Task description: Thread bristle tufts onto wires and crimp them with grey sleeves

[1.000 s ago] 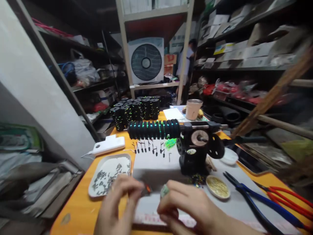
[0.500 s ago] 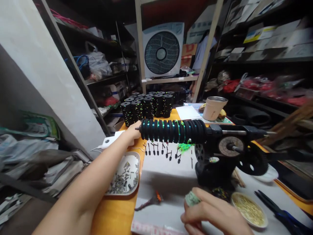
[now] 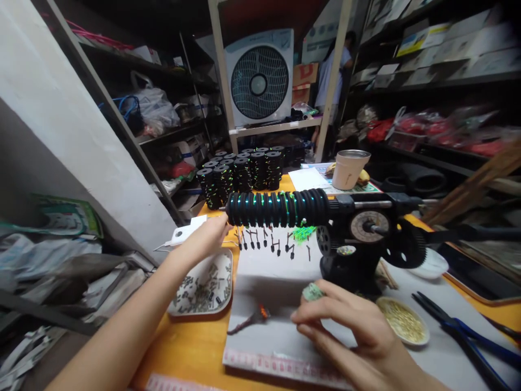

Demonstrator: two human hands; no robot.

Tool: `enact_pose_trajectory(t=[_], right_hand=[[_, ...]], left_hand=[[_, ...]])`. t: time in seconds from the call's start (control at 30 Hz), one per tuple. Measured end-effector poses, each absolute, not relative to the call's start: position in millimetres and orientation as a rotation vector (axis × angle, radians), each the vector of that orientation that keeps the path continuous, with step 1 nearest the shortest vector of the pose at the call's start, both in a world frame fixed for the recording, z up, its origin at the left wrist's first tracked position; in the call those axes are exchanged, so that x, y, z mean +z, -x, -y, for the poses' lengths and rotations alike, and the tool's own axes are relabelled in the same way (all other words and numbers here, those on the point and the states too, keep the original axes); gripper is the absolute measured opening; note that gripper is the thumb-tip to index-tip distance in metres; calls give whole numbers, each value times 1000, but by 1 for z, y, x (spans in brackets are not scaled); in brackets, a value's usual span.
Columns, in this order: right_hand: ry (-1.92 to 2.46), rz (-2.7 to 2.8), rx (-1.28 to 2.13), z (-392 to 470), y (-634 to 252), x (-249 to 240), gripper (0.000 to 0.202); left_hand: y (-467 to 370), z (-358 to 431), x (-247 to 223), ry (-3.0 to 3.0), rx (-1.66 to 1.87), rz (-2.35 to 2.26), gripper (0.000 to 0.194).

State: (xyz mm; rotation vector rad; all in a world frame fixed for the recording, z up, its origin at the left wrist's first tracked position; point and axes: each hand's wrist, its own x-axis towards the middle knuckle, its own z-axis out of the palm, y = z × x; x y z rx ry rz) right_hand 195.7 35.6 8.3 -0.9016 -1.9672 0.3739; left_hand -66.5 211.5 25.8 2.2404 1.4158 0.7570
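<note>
My left hand point(image 3: 214, 233) is at the left end of a black ribbed roller point(image 3: 277, 208) wound with green and blue thread; its fingers are mostly hidden behind the roller's end. The roller juts left from a black machine point(image 3: 354, 260) with a round dial. Low in front, my right hand point(image 3: 345, 320) hovers over the white board point(image 3: 277, 288), thumb and fingertips pressed together; whatever lies between them is too small to name. A pale green wad point(image 3: 312, 292) sits on its index finger. Small dark pieces point(image 3: 278, 247) lie in a row below the roller.
Left is a white tray point(image 3: 203, 288) of small metal parts. Right are a dish of golden bits point(image 3: 405, 320) and blue-handled pliers point(image 3: 459, 331). Behind stand black spools point(image 3: 244, 171), a beige cup point(image 3: 350, 169) and a box fan point(image 3: 260, 81). A person point(image 3: 331, 76) stands beyond the shelf.
The view has shifted slightly. My left hand has come nearer, round the roller's left end. The lower fingers of my right hand have spread out a little.
</note>
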Motion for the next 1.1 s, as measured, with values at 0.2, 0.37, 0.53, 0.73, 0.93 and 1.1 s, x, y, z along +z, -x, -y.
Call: enact_pose_trajectory(t=[0.2, 0.37, 0.53, 0.73, 0.93, 1.1], right_hand=[[878, 1910, 452, -41, -197, 4, 13], [847, 1911, 492, -41, -195, 4, 13], [847, 1919, 513, -41, -194, 4, 15], [849, 1923, 526, -43, -195, 4, 15], [858, 1956, 551, -42, -195, 2, 15], [863, 1992, 567, -41, -193, 4, 15]], left_hand=[[72, -166, 24, -2307, 605, -1463, 21], [84, -165, 32, -2221, 625, -1526, 24], [87, -161, 33, -2061, 804, -1519, 24], [77, -145, 15, -1782, 1038, -1312, 21], [76, -139, 20, -1622, 1203, -1222, 8], [69, -113, 33, -1488, 1223, -1103, 15]])
